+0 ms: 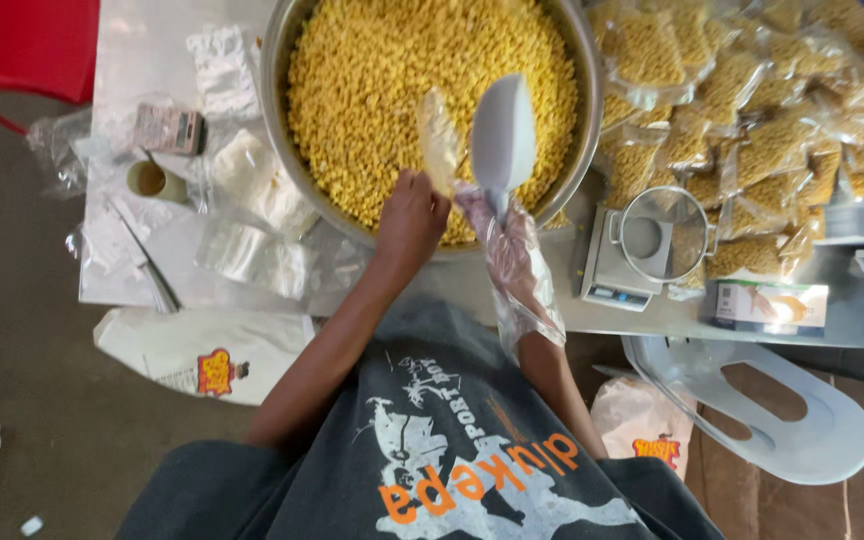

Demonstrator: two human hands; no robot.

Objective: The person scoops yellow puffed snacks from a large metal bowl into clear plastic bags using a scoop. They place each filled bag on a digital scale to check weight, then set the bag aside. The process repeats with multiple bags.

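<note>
Steel table, grey floor

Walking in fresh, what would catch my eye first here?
The big metal bowl heaped with yellow kernels at top centre. Over it, the left hand holds a small clear bag and the right hand, in a plastic glove, holds a pale scoop. To the right lie a pile of filled bags and a small scale.
</note>
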